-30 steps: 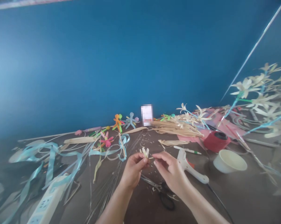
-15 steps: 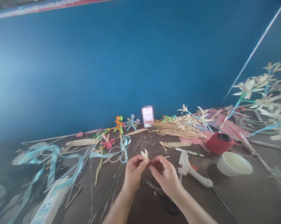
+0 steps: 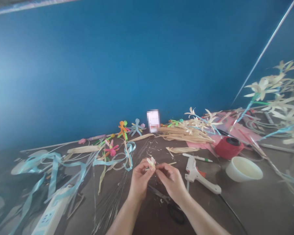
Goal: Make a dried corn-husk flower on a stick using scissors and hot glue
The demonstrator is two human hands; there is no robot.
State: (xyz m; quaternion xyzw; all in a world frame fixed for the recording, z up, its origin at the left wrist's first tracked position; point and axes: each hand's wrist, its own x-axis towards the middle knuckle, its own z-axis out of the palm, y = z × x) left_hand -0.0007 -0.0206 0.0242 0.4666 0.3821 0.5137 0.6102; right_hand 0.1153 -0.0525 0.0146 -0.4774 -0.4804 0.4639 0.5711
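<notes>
A small cream flower piece (image 3: pixel 151 162) stands up between the fingertips of my left hand (image 3: pixel 141 178), which is closed on its base. My right hand (image 3: pixel 170 179) is also closed, its thumb and forefinger pinched at the flower's lower right side; whatever lies between those fingertips is too small to make out. Scissors with black handles (image 3: pixel 175 212) lie under and beside my right hand. To the right rests a white glue gun (image 3: pixel 198 176), with a pen (image 3: pixel 197 158) just behind it.
A white bowl (image 3: pixel 244 169), a red roll (image 3: pixel 228 148) and cream flowers on stems (image 3: pixel 260 88) are at the right. Dried husks (image 3: pixel 186 135) lie at the back. Blue ribbon (image 3: pixel 55 169), thin wires (image 3: pixel 112 199) and a power strip (image 3: pixel 50 212) occupy the left.
The view has shifted slightly. My right fingertips have come a little closer to my left ones, and the flower piece leans slightly more to the left.
</notes>
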